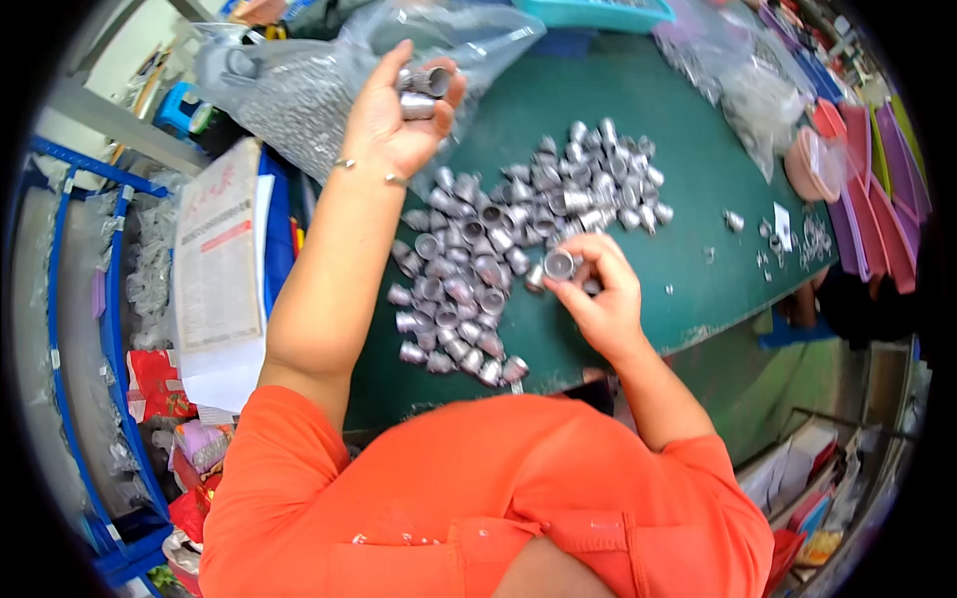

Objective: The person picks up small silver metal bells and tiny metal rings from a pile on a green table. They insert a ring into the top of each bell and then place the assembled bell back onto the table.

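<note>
1. While the bare left hand (389, 138) sits palm-up with its fingers curled loosely round a few small silver metal cups (417, 106), I'd go easy on the squeeze. A soft cradle should do; tip that palm and I reckon one rolls out past the fingertips.

2. The bare right hand (610, 301) has one shiny, round-mouthed silver metal cup (559, 264) pinched between thumb and fingers, right by the near right side of the heap, mouth facing up. Good pinch imo, since the whole rim is easy to see. There's another bit of metal by the curled fingers, but from here I can't tell if it's held or just lying there.

3. The big jumbled heap of silver metal cups (500, 239) sprawls across the dark green, flat-topped bench (618, 90), pieces pointing every which way. Picking from the loose edges probably beats digging in the middle, less rolling about.

4. Watch the near end of that heap tbh. A few cups lie close to the front edge, and a careless forearm could knock one off.

5. The left hand is up in front of a clear plastic bag of small silvery pieces (289, 110); can't tell if they touch. I'd keep a bit of air there so nothing drops in.

6. One stray silver cup (734, 220) lies well apart on the right, worth not forgetting.
</note>
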